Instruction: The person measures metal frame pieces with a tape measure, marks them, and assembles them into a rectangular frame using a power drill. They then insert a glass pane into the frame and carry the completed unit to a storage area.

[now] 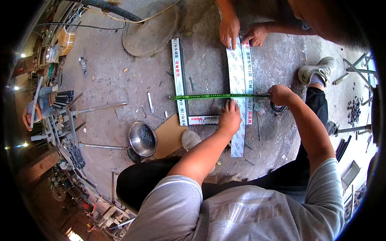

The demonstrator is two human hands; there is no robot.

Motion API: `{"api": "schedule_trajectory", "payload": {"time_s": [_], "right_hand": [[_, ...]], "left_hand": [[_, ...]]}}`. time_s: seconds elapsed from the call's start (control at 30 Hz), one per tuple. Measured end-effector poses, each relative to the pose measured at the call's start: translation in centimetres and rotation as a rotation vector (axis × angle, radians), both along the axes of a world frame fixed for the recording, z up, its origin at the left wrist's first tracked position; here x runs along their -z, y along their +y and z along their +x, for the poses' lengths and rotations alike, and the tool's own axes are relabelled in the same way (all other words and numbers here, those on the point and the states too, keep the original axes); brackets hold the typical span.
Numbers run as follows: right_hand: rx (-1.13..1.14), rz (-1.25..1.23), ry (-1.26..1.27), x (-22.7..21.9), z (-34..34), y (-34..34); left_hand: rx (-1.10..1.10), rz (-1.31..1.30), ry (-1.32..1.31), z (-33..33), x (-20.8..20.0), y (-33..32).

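Note:
A green tape measure blade (213, 96) lies across a frame of film-wrapped profiles on the floor. My right hand (280, 95) is closed around the tape measure at the blade's right end; its case is mostly hidden. Just below the blade, my left hand (230, 118) grips the edge of a long white-wrapped profile bar (238, 140). That bar lies along the frame's right side piece (249, 72). The frame also has a left side piece (179, 80) and a short crosspiece (204, 120). Another person's hands (229, 31) touch the bar's far end.
A steel bowl (142, 139) with small parts stands by my left knee, beside a brown cardboard sheet (171, 136). A round metal base (150, 30) is at the far left. Tools and metal stock line the left edge. Another person's shoe (317, 71) is at right.

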State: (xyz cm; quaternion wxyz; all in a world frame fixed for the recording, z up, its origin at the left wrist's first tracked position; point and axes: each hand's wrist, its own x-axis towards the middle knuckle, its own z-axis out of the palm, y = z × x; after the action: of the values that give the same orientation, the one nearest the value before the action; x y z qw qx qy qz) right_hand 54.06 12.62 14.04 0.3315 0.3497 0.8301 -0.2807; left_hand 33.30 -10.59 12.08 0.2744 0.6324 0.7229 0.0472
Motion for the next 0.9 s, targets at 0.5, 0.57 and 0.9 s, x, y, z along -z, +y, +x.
{"api": "schedule_trajectory", "payload": {"time_s": [0.5,0.57,0.9], "right_hand": [[0.017,0.042,0.036,3.0,1.4,-1.2],[0.059,0.031,-0.077,1.2,-0.2,-1.4],[0.103,0.033,-0.011,0.6,-0.2,-1.6]], "left_hand": [[-0.117,0.012,-0.096,0.1,-0.3,-1.1],[-0.15,0.029,-0.069,0.2,0.1,-1.4],[-0.079,0.032,-0.056,0.0,-0.7,-0.8]]}}
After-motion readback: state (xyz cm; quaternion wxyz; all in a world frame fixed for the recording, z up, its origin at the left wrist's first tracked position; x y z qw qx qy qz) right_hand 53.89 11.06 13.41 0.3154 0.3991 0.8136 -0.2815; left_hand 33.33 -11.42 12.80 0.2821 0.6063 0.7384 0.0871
